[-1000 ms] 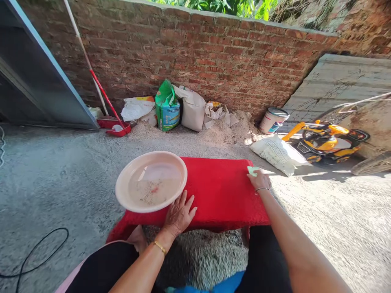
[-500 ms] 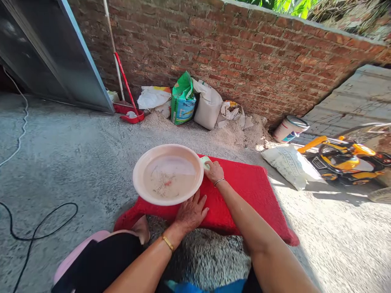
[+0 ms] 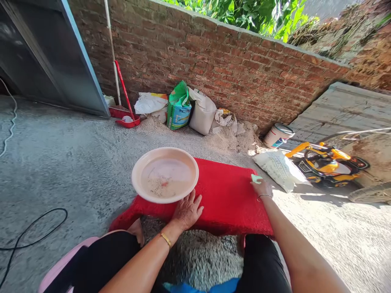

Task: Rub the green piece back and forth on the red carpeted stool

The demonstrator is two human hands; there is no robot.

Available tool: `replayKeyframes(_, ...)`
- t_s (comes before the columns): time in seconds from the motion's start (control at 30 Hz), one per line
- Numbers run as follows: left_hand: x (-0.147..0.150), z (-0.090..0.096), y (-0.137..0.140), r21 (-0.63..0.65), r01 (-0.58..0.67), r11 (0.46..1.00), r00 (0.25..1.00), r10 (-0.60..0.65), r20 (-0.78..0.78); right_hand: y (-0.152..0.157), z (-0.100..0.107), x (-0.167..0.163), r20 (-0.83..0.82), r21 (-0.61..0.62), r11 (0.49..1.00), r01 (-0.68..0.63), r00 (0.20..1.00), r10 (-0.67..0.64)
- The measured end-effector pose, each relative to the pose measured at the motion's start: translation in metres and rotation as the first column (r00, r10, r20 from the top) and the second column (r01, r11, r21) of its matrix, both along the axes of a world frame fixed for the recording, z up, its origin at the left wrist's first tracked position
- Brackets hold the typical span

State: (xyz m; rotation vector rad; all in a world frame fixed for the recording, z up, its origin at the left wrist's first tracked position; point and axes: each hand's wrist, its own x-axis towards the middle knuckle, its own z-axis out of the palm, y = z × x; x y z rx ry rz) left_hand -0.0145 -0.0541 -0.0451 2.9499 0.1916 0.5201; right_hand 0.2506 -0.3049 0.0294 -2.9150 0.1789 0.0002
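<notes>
A red cloth (image 3: 227, 191), its surface like fabric, covers a low bench or table before my knees. On its left end stands a pale pink basin (image 3: 138, 188) of cloudy water with bits of grit and a small reddish spot in it. My left hand (image 3: 187, 211) lies flat on the cloth's near side, fingers spread, close against the basin's rim. At the far right end of the cloth, my right hand (image 3: 263, 189) grips a small pale green object (image 3: 255, 178). Fingers partly hide that object, so its exact kind is unclear.
Along the brick wall (image 3: 214, 53) stand a green bag (image 3: 179, 108), a white sack (image 3: 203, 114), a red dustpan (image 3: 126, 122) and a bucket (image 3: 278, 136). A flattened sack (image 3: 277, 169) and a yellow toy excavator (image 3: 332, 162) lie right. A black cable (image 3: 39, 226) curls at left.
My right hand has slid with the pale green object from beside the basin to the cloth's right end. My left hand stays beside the basin. The view has shifted slightly.
</notes>
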Motion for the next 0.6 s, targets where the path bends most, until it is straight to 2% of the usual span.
replayKeyframes(0.07,0.000,-0.001,0.000,0.000,0.002,1.000,1.000,-0.002,-0.002,0.032,-0.004,-0.011,-0.014,0.047,0.995,-0.093,0.995,0.094)
replayKeyframes(0.13,0.000,-0.002,0.001,0.001,0.007,1.000,1.000,-0.007,-0.004,0.077,-0.011,-0.025,-0.015,0.098,0.968,-0.230,0.973,0.232)
replayKeyframes(0.27,0.000,-0.001,0.001,0.005,0.021,1.000,1.000,-0.021,0.011,0.167,-0.025,-0.064,0.005,0.167,0.845,-0.507,0.858,0.514)
replayKeyframes(0.37,0.000,0.002,0.001,0.006,0.029,1.000,0.999,-0.029,0.030,0.201,-0.030,-0.081,0.014,0.179,0.766,-0.618,0.780,0.626)
replayKeyframes(0.4,0.000,0.003,0.001,0.006,0.030,1.000,0.999,-0.030,0.031,0.202,-0.031,-0.081,0.011,0.176,0.760,-0.625,0.774,0.634)
replayKeyframes(0.47,0.000,0.003,0.001,0.007,0.032,0.999,0.999,-0.032,0.022,0.189,-0.031,-0.072,-0.005,0.163,0.787,-0.595,0.797,0.604)
replayKeyframes(0.6,0.001,0.003,0.001,0.005,0.028,1.000,1.000,-0.028,0.006,0.115,-0.021,-0.037,-0.040,0.113,0.912,-0.394,0.915,0.401)
